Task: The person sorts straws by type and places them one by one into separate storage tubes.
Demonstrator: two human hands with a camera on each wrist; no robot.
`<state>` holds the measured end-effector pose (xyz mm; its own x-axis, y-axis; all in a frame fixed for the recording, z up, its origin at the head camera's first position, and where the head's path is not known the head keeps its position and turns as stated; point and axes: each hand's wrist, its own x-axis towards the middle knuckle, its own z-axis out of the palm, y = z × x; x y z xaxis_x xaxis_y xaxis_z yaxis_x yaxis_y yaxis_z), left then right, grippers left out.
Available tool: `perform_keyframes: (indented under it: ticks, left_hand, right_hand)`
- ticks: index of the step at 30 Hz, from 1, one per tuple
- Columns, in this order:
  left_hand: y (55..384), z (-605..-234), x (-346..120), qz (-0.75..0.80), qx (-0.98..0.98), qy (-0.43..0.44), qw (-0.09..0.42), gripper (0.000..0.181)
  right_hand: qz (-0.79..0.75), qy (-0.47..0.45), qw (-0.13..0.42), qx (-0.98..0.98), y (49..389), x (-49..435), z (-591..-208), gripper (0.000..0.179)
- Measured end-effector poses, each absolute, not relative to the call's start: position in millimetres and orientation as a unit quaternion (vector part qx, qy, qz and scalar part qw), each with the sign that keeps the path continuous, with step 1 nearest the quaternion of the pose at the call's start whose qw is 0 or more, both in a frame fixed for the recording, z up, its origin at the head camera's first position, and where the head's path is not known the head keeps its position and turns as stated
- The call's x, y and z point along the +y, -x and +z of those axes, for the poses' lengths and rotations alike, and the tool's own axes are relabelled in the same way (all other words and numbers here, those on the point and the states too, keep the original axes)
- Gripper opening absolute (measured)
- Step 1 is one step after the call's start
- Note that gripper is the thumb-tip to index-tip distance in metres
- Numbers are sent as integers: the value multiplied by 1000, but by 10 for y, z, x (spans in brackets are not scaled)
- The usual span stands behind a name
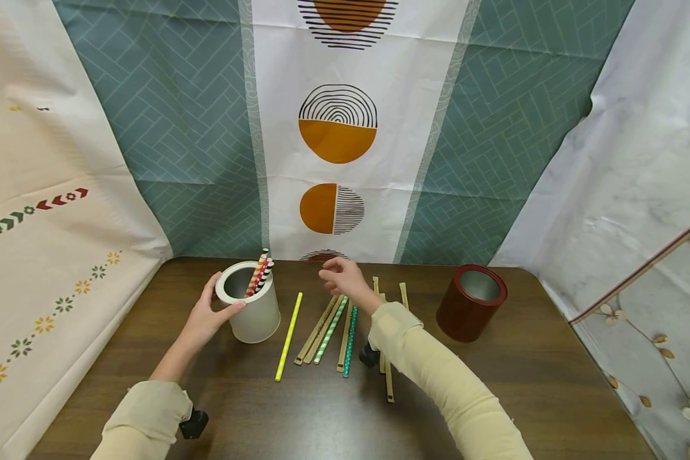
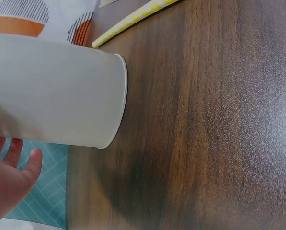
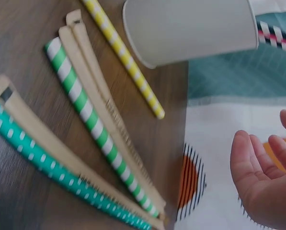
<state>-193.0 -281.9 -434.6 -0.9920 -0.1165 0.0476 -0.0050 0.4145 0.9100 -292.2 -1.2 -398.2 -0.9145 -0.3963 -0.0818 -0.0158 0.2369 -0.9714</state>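
My left hand [image 1: 204, 317] holds a white canister [image 1: 257, 319] at its side, thumb over the near rim and fingers round the far left. Inside the canister, several patterned paper straws [image 1: 259, 276], orange, red and black-and-white, lean to the right. Above the loose straws hovers my right hand [image 1: 347, 281], with nothing in its relaxed fingers. Just right of the canister lies a yellow checked straw [image 1: 289, 337]. Below and beside the right hand are a green-and-white striped straw [image 1: 330, 330], a teal dotted straw [image 1: 350, 342] and several flat brown wrapped sticks [image 3: 109, 103].
A dark red canister [image 1: 466, 310] stands upright at the table's right side. More brown wrapped sticks [image 1: 389, 383] lie under and beside the right forearm. Patterned cloth [image 1: 345, 217] hangs along the back edge of the brown wooden table [image 1: 253, 409], with more cloth at both sides.
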Motion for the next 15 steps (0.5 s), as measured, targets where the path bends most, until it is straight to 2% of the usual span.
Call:
perform_keyframes:
  ticks: [15]
  left_hand:
    - [1932, -4337, -2816, -535, -842, -36, 51, 90]
  right_hand:
    - [-618, 39, 168, 767, 3102, 329, -4311, 36]
